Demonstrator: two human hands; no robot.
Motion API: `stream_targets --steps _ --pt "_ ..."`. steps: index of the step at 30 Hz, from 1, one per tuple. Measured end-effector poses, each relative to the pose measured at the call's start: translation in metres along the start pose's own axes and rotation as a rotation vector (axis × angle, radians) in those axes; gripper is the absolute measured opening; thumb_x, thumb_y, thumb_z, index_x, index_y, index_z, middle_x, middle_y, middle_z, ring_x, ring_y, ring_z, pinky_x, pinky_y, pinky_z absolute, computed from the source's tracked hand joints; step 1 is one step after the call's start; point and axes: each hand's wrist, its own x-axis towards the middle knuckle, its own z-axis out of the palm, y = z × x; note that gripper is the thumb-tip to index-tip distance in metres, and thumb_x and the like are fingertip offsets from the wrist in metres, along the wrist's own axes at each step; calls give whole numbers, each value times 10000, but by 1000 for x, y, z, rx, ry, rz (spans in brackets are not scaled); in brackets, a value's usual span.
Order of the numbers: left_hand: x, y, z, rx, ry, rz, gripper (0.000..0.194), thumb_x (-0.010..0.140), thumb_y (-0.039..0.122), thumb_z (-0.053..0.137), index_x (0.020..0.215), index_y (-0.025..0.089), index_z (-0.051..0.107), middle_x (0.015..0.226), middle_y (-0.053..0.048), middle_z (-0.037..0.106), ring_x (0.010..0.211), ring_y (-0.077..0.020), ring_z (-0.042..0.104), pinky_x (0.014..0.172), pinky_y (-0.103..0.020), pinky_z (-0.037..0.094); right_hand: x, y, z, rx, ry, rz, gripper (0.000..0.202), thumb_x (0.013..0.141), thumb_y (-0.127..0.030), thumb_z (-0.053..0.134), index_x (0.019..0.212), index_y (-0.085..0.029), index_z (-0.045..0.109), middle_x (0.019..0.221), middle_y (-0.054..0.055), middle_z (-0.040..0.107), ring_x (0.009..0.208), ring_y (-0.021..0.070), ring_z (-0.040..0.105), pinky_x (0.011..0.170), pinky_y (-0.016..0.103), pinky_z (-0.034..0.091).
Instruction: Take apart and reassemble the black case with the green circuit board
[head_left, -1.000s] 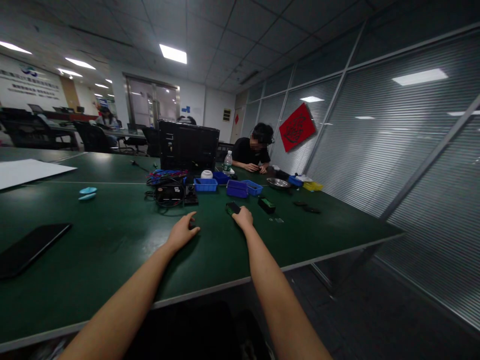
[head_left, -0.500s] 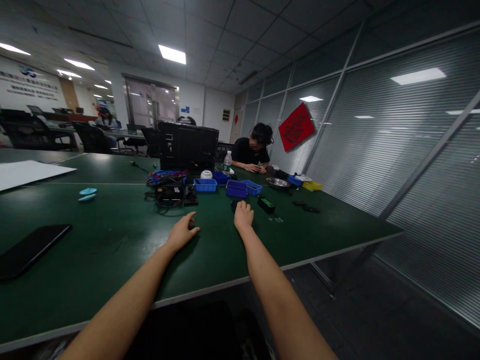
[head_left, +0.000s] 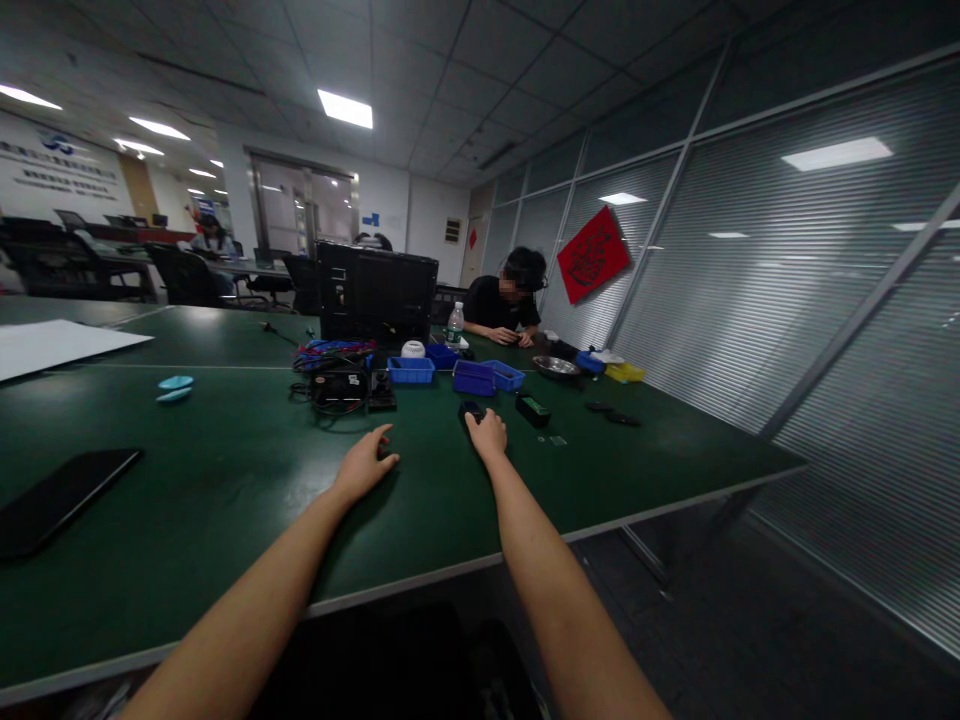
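My right hand [head_left: 489,434] is closed at the near end of a small black box [head_left: 471,408], with its thumb on the left side. Part of the box is hidden by the fingers. My left hand [head_left: 365,462] rests on the green table [head_left: 442,500], its thumb and fingers apart. A small dark patch shows between them, too unclear to name. To the right of my right hand lies a black case with a green inside [head_left: 532,408]. A small ring [head_left: 541,439] and a clear flat piece [head_left: 558,440] lie close by it.
Beyond my hands stand blue bins [head_left: 410,370], a bundle of cables [head_left: 334,355], a ball [head_left: 412,349], a water bottle [head_left: 455,325] and a monitor [head_left: 377,290]. A metal dish [head_left: 556,366] lies right. A person [head_left: 495,305] sits opposite. A phone [head_left: 60,500] lies left.
My right hand has shifted slightly to the right and its fingers have drawn back, so more of the black box shows. My left hand stays in place.
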Motion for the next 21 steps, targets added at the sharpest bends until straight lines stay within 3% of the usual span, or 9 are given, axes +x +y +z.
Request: stream_targets --steps 6,14,21 --pt "0 -1 0 -13 -12 -12 603 700 324 550 1269 212 382 1036 -50 583 844 -157 569 772 -275 434 1 1 3 -1 -70 -7 417 751 -421 480 1070 -157 524 986 135 605 958 262 541 769 353 411" --pt "1 -1 0 -27 -5 -13 587 703 323 545 1260 214 394 1024 -48 585 824 -152 567 759 -270 435 -3 -3 -1 1 -88 2 432 741 -444 497 1067 -162 529 955 127 618 903 245 576 710 317 434" --pt "3 -4 2 -52 22 -22 573 712 326 534 1252 192 397 1006 -53 585 800 -145 563 756 -271 441 -25 -26 7 224 -259 -342 497 804 -581 348 1013 -203 595 971 69 636 907 189 577 751 257 413"
